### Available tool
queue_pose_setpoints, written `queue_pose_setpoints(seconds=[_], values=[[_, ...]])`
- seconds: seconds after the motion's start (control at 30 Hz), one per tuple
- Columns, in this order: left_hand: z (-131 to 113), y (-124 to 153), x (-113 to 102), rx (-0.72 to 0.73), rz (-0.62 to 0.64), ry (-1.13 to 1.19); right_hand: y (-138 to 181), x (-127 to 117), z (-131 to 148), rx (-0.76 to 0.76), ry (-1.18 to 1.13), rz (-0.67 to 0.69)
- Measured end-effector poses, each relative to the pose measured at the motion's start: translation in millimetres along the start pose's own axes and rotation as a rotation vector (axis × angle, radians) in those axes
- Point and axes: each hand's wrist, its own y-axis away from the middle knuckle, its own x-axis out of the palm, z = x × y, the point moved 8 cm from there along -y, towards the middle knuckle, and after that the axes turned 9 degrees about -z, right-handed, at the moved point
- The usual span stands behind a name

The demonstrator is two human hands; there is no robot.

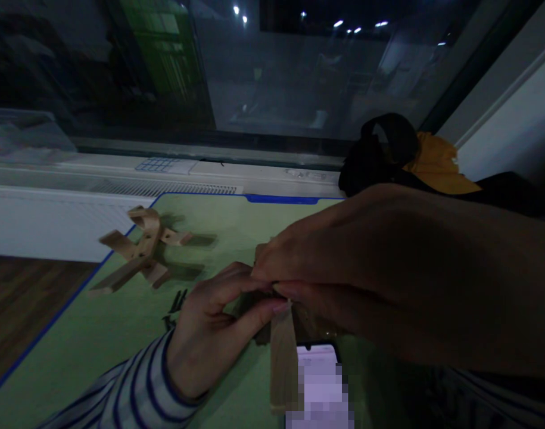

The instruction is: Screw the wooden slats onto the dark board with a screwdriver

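Observation:
My left hand (225,319) pinches a flat wooden strip (283,363) near its upper end, thumb against the wood. Closed fingertips of my right hand (343,268) meet the left fingers at that same end; whatever small thing they hold is hidden. More wood partly shows behind the fingers, though its shape is unclear. To the left stands an assembled wooden figure (149,244) with a curved top and several arms, with holes in the pieces. Several small dark screw-like pieces (177,302) lie beside my left wrist.
A phone (321,369) with a lit screen lies under the strip's right side. The green table top (227,220) has a blue edge. Beyond it are a radiator (165,187) and a window sill. A black and yellow bag or garment (437,161) sits at the back right.

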Motion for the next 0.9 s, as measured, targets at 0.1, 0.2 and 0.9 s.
queue_pose_setpoints(seconds=[0.1, 0.2, 0.9], values=[[-4, 1, -2, 0.04, -0.036, -0.056, -1, 4, 0, -0.007, -0.022, 0.022], [-8, 1, -3, 0.055, -0.046, -0.061, -2, 7, -4, 0.033, -0.029, 0.052], [-5, -2, 1, 0.012, 0.056, 0.017, -6, -2, 3, 0.022, -0.009, -0.053]])
